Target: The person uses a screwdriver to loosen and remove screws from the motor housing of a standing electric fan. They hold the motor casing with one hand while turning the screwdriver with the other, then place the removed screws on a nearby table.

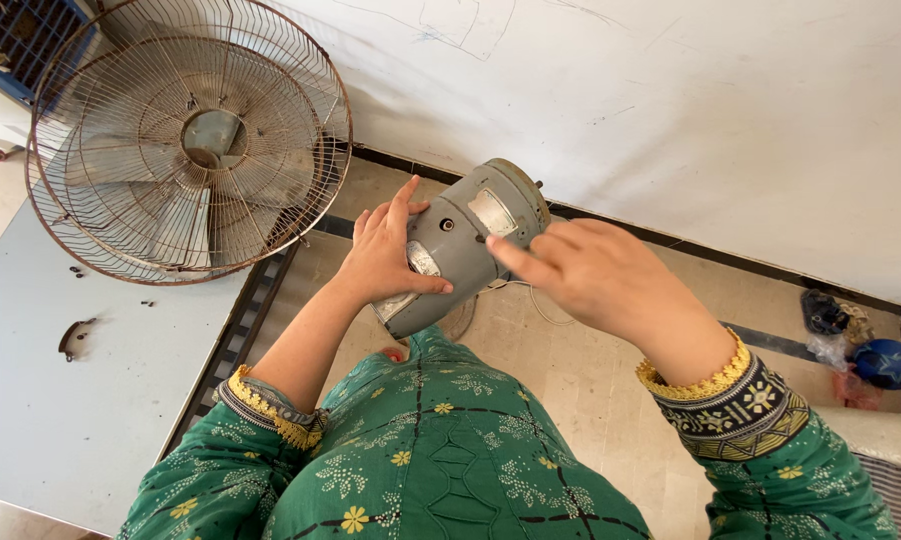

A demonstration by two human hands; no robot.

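I see my left hand (382,255) wrapped around the side of a grey cylindrical metal fan motor housing (457,245), fingers spread upward along its far flank and the thumb pressed across the near face, so it is gripping the housing and holding it up above the pale tiled floor (580,375). My right hand (595,275) sits just to the right of the housing with the fingers extended and loosely together; the fingertips (500,250) touch the housing's side below its pale rectangular label, and the hand is not closed round anything. The housing is tilted, its rounded end cap pointing up and away from both hands toward the white wall (670,100). A thin pale cord (540,305) trails from under the housing, just below my right fingers. Well to the left of my left hand, a round rusty wire fan guard with grey blades inside (185,140) lies on a light grey tabletop (60,420), and a small dark curved metal piece (73,337) rests on that tabletop nearer my left elbow. Far off beyond my right wrist, a dark blue ball with a star (888,363) sits on the floor at the wall
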